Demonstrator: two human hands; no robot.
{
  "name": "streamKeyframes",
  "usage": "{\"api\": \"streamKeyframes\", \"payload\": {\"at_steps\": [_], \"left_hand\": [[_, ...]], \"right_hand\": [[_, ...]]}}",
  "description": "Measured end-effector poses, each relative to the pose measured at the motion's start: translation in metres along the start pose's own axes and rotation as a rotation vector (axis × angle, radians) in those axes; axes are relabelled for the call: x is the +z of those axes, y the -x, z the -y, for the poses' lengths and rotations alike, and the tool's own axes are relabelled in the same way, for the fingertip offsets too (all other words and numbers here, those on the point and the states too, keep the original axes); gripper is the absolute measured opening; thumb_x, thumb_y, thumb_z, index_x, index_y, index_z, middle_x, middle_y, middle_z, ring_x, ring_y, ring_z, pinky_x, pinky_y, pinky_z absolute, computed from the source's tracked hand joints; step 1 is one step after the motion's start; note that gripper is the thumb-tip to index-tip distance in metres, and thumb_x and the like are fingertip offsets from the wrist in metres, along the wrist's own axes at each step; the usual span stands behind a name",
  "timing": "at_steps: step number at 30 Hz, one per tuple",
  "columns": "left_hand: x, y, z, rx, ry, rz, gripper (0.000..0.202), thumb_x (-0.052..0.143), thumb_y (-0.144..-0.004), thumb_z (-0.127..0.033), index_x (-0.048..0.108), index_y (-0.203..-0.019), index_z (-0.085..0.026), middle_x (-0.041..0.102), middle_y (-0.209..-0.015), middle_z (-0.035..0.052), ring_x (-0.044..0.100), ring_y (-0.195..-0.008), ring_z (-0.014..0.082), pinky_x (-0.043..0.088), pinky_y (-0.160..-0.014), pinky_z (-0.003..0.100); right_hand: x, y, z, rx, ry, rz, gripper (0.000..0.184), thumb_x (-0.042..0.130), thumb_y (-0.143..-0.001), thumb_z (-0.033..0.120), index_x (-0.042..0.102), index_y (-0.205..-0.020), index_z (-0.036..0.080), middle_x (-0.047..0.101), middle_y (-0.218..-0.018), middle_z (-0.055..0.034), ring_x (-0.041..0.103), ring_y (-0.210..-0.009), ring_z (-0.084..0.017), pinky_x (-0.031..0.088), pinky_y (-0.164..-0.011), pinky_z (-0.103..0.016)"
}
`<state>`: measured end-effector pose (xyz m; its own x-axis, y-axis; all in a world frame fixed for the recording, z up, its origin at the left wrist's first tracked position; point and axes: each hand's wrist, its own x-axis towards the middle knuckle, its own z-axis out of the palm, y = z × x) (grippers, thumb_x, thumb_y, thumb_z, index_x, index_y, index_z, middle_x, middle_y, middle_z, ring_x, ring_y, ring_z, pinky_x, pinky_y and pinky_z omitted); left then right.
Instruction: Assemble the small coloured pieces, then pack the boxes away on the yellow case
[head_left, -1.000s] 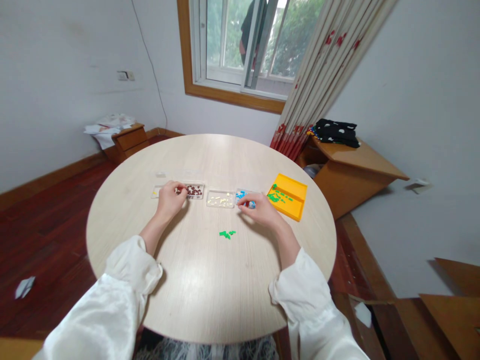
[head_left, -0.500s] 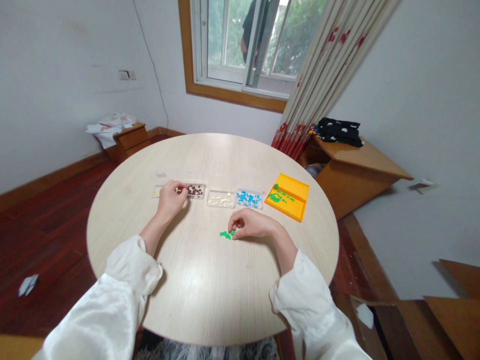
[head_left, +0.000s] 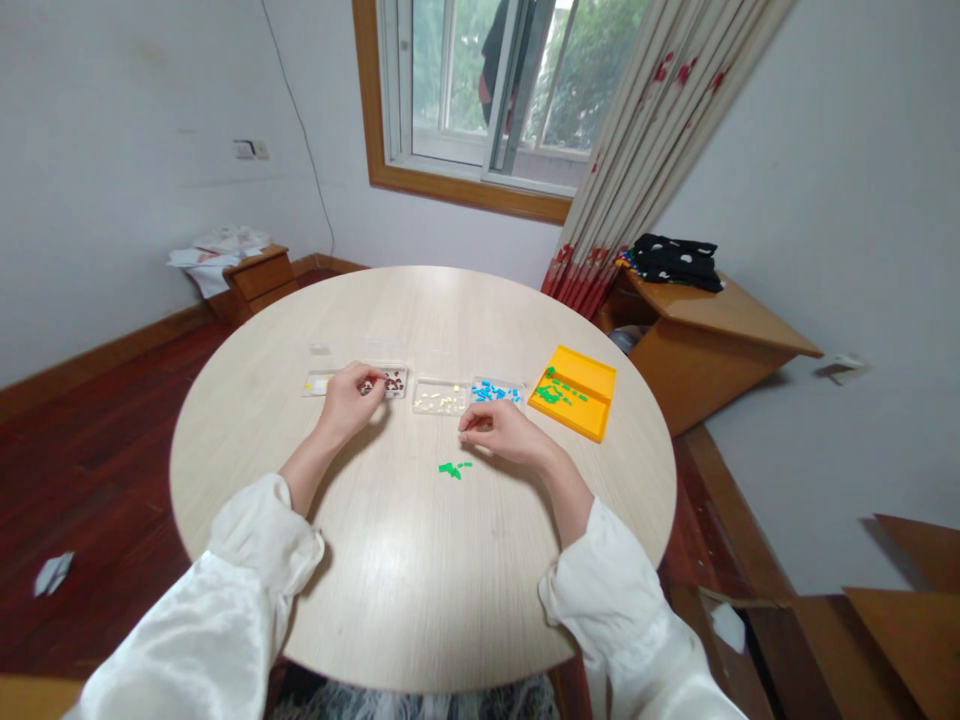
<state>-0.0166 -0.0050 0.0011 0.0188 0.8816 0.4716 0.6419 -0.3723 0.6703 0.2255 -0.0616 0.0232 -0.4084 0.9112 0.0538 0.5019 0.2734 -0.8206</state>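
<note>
My left hand (head_left: 351, 400) rests curled on the round table (head_left: 420, 560), fingertips at the clear tray of dark red pieces (head_left: 391, 381). My right hand (head_left: 501, 432) is closed in a pinch just above the small pile of green pieces (head_left: 452, 468); what it pinches is too small to name. Behind it lie a clear tray of pale yellow pieces (head_left: 439, 399) and a clear tray of blue pieces (head_left: 495, 393). An orange tray (head_left: 581, 402) with green pieces stands to the right.
Another small clear tray (head_left: 318, 383) sits left of my left hand. A wooden cabinet (head_left: 705, 345) with dark cloth stands right of the table, beside a curtain (head_left: 637, 150). A low wooden stand (head_left: 255, 280) with papers is at the far left wall.
My right hand went from the blue tray down to the green pile, then rose slightly back toward the trays. My left hand stayed at the dark red tray.
</note>
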Motion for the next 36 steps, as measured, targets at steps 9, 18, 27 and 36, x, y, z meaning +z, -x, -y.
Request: {"api": "streamKeyframes", "payload": {"at_steps": [9,18,27,36], "left_hand": [[0.018,0.033,-0.039,0.307,0.129,0.39,0.014,0.053,-0.078,-0.025,0.064,-0.075,-0.018,0.06,-0.07,0.0026,0.053,-0.067,0.0139,0.042,-0.065,0.027],[0.02,0.035,-0.039,0.356,0.191,0.63,0.015,0.063,-0.075,-0.03,0.065,-0.083,-0.017,0.061,-0.081,0.0035,0.055,-0.076,0.0145,0.043,-0.072,0.029],[0.024,0.031,-0.03,0.289,0.083,0.482,0.02,0.049,-0.085,-0.028,0.064,-0.078,-0.016,0.061,-0.077,0.005,0.054,-0.074,0.0155,0.043,-0.071,0.03],[0.027,0.029,-0.02,0.268,0.022,0.352,0.021,0.046,-0.083,-0.027,0.061,-0.074,-0.016,0.06,-0.076,0.0058,0.054,-0.076,0.0175,0.043,-0.073,0.032]], "right_hand": [[-0.002,-0.002,0.001,-0.085,-0.081,-0.215,0.005,0.065,-0.066,0.017,0.061,-0.065,0.016,0.062,-0.067,0.0012,0.055,-0.066,-0.011,0.04,-0.065,-0.025],[-0.001,-0.008,-0.004,-0.16,-0.081,-0.359,0.009,0.067,-0.063,0.019,0.06,-0.068,0.017,0.062,-0.069,0.0015,0.054,-0.066,-0.011,0.04,-0.065,-0.025],[-0.049,0.006,-0.036,-0.071,0.271,-0.786,0.01,0.057,-0.07,0.019,0.067,-0.071,0.017,0.066,-0.075,-0.0045,0.058,-0.071,-0.016,0.044,-0.071,-0.029],[-0.076,0.026,-0.082,0.506,0.41,-0.883,0.019,0.055,-0.064,0.011,0.072,-0.073,0.013,0.07,-0.073,-0.007,0.061,-0.069,-0.018,0.044,-0.069,-0.027]]}}
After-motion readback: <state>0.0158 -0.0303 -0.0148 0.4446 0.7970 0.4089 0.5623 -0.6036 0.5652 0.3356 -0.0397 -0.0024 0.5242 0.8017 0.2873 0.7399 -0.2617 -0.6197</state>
